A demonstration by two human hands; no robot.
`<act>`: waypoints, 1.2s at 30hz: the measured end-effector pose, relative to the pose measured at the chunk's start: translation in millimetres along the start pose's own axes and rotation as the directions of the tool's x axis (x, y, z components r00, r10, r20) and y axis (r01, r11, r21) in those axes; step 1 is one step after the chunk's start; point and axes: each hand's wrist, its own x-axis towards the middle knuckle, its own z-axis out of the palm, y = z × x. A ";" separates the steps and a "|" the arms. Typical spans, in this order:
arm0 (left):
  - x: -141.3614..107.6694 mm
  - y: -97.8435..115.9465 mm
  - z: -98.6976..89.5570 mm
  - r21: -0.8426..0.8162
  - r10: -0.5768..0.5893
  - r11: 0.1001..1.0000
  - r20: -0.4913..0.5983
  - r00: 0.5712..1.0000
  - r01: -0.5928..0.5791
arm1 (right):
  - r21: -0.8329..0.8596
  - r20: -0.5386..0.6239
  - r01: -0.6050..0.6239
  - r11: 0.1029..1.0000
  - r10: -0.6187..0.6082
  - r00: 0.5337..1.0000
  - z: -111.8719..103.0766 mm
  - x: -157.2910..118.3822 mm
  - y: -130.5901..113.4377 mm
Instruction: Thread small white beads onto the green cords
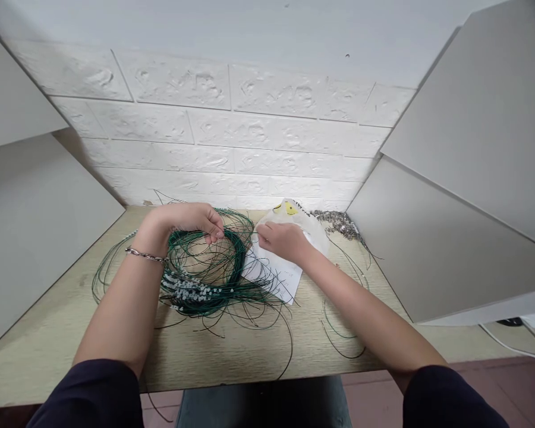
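Observation:
A big coil of thin dark green wires (236,255) lies on the table, with many small white connectors (191,291) bunched at its near left side. My left hand (200,221), a chain bracelet on its wrist, is over the coil's far side, its fingers closed in a pinch. Just right of the coil, my right hand (280,239) is closed too, above a white paper. A thin wire appears to stretch across the short gap between both hands' fingertips. The fingertips themselves are partly hidden.
Behind the paper (285,279) lies a whitish plastic bag (314,229) with a yellow mark. A heap of small metallic pieces (339,223) sits in the far right corner. Loose wires (345,353) lie at right. White panels (455,238) and a brick-patterned wall (232,131) enclose the table.

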 end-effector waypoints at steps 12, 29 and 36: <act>19.6 9.4 14.4 0.015 -0.016 1.000 -0.004 1.000 0.016 | -0.108 0.013 0.034 0.994 -0.032 0.999 34.3 -21.6 43.6; 65.4 29.0 55.3 0.310 0.060 0.949 -0.378 0.924 0.066 | 0.126 -0.075 -0.139 0.982 0.149 0.986 48.7 -35.3 70.0; 49.1 35.8 46.1 0.341 0.019 0.934 -0.335 0.942 0.102 | 0.101 0.136 -0.346 0.933 0.332 0.934 52.6 -39.3 85.3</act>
